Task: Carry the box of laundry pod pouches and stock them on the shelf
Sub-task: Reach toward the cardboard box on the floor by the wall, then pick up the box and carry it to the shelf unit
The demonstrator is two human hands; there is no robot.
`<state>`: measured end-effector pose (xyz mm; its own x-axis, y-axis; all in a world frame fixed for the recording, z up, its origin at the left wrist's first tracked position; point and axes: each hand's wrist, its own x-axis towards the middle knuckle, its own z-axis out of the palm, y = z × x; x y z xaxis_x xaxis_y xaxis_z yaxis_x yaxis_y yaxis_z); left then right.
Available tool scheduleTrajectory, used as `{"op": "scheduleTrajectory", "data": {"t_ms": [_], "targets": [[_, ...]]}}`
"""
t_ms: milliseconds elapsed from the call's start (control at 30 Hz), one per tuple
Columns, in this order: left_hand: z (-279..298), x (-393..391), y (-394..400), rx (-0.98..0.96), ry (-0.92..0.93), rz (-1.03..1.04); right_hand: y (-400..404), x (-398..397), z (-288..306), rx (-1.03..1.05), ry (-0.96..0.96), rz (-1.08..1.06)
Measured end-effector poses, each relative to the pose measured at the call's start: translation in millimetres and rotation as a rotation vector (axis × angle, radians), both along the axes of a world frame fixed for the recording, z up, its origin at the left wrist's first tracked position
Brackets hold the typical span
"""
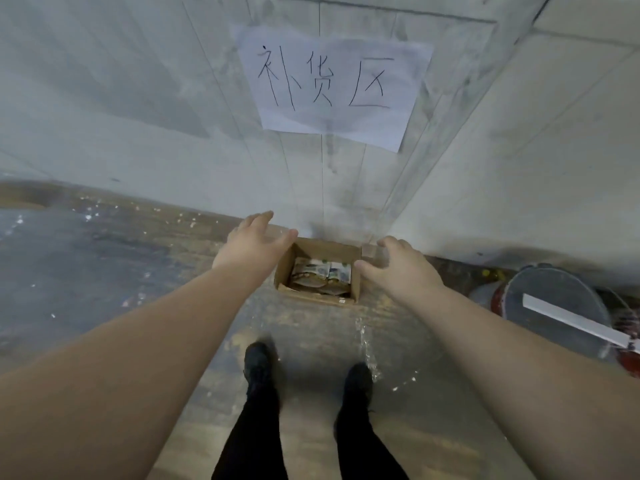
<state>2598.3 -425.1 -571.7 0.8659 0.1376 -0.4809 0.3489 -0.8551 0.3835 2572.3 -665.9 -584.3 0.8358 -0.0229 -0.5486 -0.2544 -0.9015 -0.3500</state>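
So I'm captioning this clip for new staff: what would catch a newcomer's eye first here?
Probably the handwritten paper sign on the wall, top centre. Below it, both bare arms stretch toward an open cardboard box of pouches on the floor by the wall, left hand and right hand spread on either side.

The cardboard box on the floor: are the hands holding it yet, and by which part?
Nothing is held yet. The left hand and right hand are open, reaching toward opposite sides of the cardboard box; no grip has closed on it.
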Motion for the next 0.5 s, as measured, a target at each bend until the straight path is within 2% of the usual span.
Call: {"op": "scheduleTrajectory", "data": {"t_ms": [267, 500], "targets": [[-151.8, 43.8, 27.0, -0.04, 0.174, -0.011, 31.1, 29.7, -144.5, 0.046, 0.157, -0.185], [-258.1, 51.3, 38.3, -0.09, 0.23, -0.023, 52.5, 41.5, -264.4, 0.052, 0.219, -0.26]]}}
